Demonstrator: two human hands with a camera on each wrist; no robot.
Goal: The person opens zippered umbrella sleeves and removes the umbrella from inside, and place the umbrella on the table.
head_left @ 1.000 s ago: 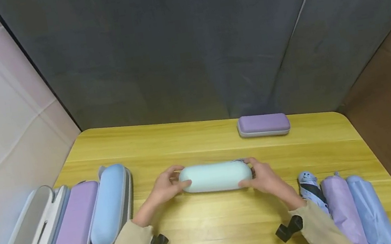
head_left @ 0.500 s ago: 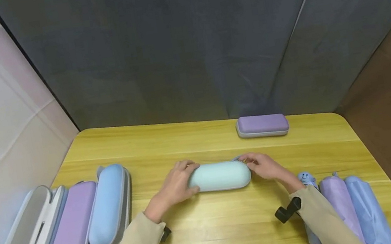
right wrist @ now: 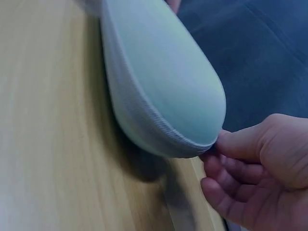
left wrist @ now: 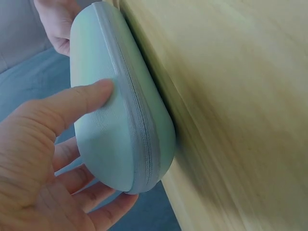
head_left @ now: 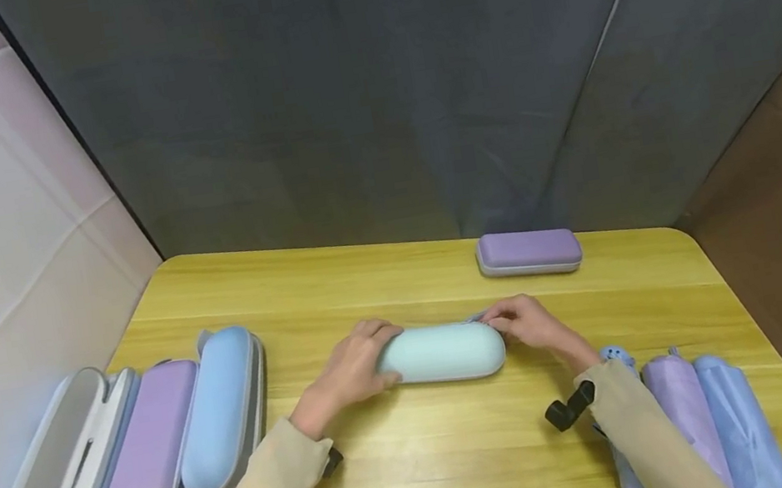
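A mint green hard zip case (head_left: 443, 352) lies crosswise on the wooden table, its domed lid up. My left hand (head_left: 350, 366) grips its left end; in the left wrist view the thumb lies on the lid and the fingers (left wrist: 77, 178) curl round the far side and end. At the far right corner my right hand (head_left: 530, 323) pinches at the zipper (right wrist: 161, 127) with thumb and bent forefinger. The fingers hide whatever small part sits between them. A short grey strap (head_left: 475, 317) shows behind the case near that hand. The visible zip seam lies closed.
At the left stand an opened grey-lined case (head_left: 53, 471), a purple case (head_left: 152, 440) and a blue case (head_left: 221, 413). A smaller purple case (head_left: 529, 251) sits at the back. Folded purple (head_left: 686, 419) and blue (head_left: 743, 419) umbrellas lie right, beside a patterned blue one (head_left: 625, 466) partly under the sleeve.
My left hand has slid further over the case's left end. My right hand has left its grip round the right end and moved to the far corner, pinching at the zipper.
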